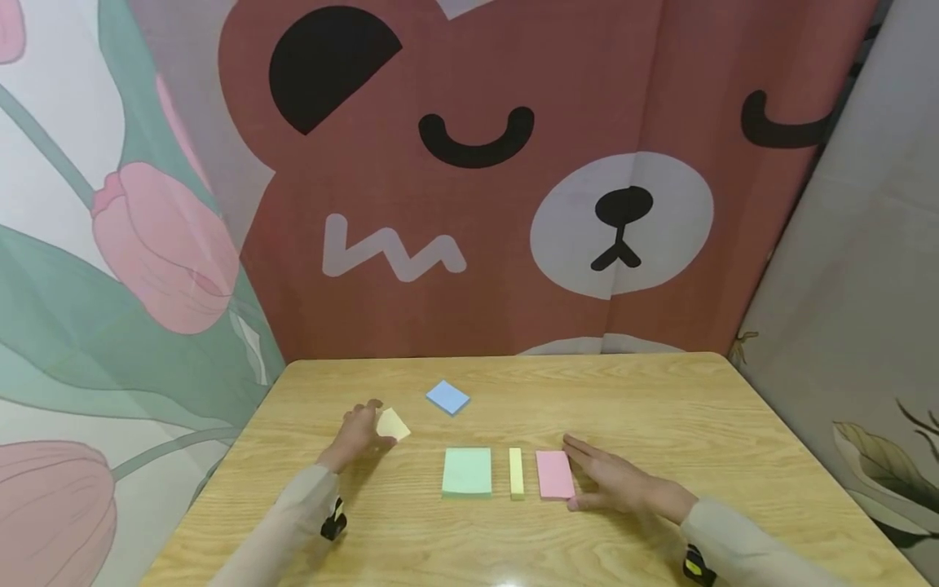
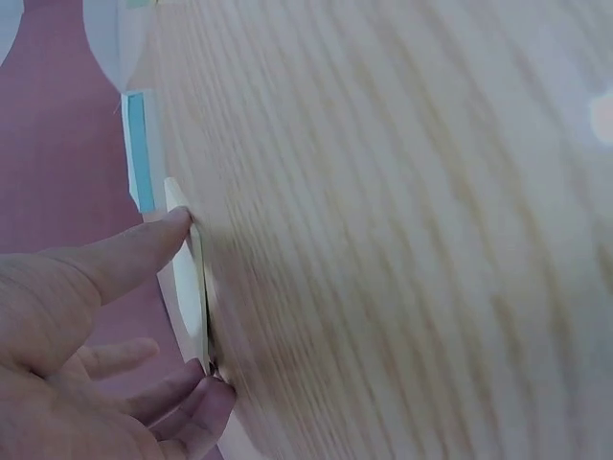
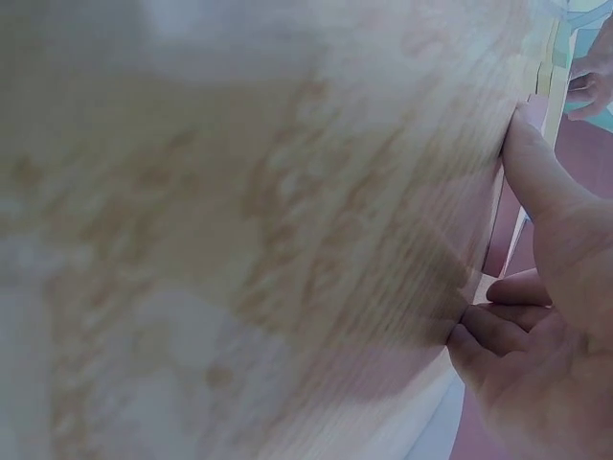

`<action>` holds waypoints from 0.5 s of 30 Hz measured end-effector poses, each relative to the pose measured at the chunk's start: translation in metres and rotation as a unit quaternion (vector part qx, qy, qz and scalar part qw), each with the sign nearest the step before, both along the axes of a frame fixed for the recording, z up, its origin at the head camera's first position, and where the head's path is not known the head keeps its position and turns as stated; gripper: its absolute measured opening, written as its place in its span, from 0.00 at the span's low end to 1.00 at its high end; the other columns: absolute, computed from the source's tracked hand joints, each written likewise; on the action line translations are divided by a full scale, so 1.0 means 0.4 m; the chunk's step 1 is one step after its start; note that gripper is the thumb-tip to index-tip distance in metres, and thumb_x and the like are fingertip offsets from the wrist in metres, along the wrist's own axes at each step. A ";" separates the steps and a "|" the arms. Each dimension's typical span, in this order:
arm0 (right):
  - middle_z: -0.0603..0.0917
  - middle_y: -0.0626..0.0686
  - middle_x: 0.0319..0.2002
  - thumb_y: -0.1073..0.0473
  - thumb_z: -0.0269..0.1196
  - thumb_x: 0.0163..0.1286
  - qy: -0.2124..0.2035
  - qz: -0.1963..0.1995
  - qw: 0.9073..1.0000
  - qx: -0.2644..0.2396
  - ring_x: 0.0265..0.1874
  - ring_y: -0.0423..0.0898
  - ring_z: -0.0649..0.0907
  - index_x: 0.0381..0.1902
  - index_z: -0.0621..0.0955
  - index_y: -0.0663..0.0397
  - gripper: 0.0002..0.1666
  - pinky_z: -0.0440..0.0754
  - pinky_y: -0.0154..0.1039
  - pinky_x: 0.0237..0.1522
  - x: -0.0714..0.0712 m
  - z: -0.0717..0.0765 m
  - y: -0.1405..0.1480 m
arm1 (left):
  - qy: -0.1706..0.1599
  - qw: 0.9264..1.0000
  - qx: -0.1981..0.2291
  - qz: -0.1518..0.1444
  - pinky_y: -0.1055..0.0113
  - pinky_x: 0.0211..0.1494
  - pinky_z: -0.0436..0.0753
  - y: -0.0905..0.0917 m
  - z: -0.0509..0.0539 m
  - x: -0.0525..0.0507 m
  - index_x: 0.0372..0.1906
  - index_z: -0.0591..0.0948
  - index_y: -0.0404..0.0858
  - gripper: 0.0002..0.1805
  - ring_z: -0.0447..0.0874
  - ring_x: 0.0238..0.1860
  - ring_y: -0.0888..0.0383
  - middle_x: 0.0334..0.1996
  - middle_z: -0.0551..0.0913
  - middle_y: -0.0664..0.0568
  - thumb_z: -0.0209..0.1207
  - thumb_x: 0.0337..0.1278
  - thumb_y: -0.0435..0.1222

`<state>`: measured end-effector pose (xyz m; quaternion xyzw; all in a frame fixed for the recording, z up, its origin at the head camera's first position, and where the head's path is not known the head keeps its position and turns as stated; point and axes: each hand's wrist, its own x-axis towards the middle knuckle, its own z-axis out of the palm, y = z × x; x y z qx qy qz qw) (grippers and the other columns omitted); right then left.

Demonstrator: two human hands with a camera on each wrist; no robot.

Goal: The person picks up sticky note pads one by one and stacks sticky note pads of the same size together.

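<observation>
My left hand [image 1: 357, 434] pinches a pale yellow sticky note pad [image 1: 393, 425] at the table's left. In the left wrist view the thumb is at one end of that pad [image 2: 188, 287] and the fingertips are at the other. On the right, my right hand [image 1: 612, 477] rests on the table beside a pink sticky note pad [image 1: 555, 474]. Its fingers are fairly straight; in the right wrist view the thumb touches the pink pad's edge [image 3: 503, 225]. A green square pad [image 1: 467, 471] and a narrow yellow pad [image 1: 517, 473] lie in a row with the pink one.
A blue pad [image 1: 447, 397] lies turned at an angle farther back on the wooden table [image 1: 623, 399]. Behind the table hangs a curtain with a bear print [image 1: 484, 196]. Patterned cloths hang at both sides.
</observation>
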<state>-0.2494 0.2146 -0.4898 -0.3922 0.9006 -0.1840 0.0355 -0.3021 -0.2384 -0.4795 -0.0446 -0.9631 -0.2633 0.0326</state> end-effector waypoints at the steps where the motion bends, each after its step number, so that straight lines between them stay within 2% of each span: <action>1: 0.58 0.76 0.70 0.38 0.64 0.66 0.001 0.000 1.000 0.000 0.67 0.69 0.65 0.68 0.61 0.81 0.55 0.68 0.61 0.62 0.000 -0.001 0.000 | -0.004 1.000 -0.001 0.004 0.42 0.51 0.76 0.001 -0.001 -0.003 0.63 0.67 0.20 0.44 0.71 0.48 0.32 0.49 0.74 0.26 0.77 0.43 0.34; 5: 0.58 0.75 0.71 0.37 0.64 0.66 -0.002 -0.003 1.000 -0.001 0.68 0.68 0.64 0.69 0.61 0.80 0.55 0.67 0.60 0.63 -0.001 -0.006 0.002 | -0.021 1.000 -0.003 0.014 0.41 0.52 0.76 0.003 -0.004 -0.010 0.64 0.65 0.18 0.46 0.70 0.50 0.31 0.49 0.71 0.23 0.77 0.42 0.34; 7: 0.58 0.75 0.71 0.37 0.63 0.66 -0.003 -0.003 1.000 0.000 0.68 0.68 0.64 0.69 0.61 0.79 0.55 0.67 0.60 0.63 -0.002 -0.006 0.003 | -0.023 1.000 -0.004 0.012 0.42 0.51 0.76 0.003 -0.005 -0.012 0.61 0.68 0.18 0.44 0.69 0.49 0.32 0.48 0.70 0.25 0.78 0.42 0.34; 12: 0.59 0.75 0.70 0.38 0.63 0.67 0.004 0.004 1.000 -0.003 0.67 0.69 0.65 0.68 0.63 0.79 0.53 0.67 0.61 0.62 0.000 -0.006 0.004 | -0.003 1.000 -0.011 -0.002 0.47 0.48 0.73 0.002 -0.004 -0.014 0.51 0.75 0.18 0.35 0.69 0.44 0.38 0.44 0.70 0.31 0.79 0.40 0.35; 15: 0.59 0.74 0.70 0.38 0.63 0.67 0.001 0.004 1.000 0.001 0.67 0.69 0.66 0.69 0.63 0.79 0.53 0.68 0.61 0.62 0.001 -0.003 0.003 | 0.006 1.000 -0.005 -0.004 0.49 0.47 0.75 0.001 -0.003 -0.015 0.48 0.76 0.18 0.34 0.70 0.42 0.41 0.41 0.71 0.34 0.79 0.37 0.33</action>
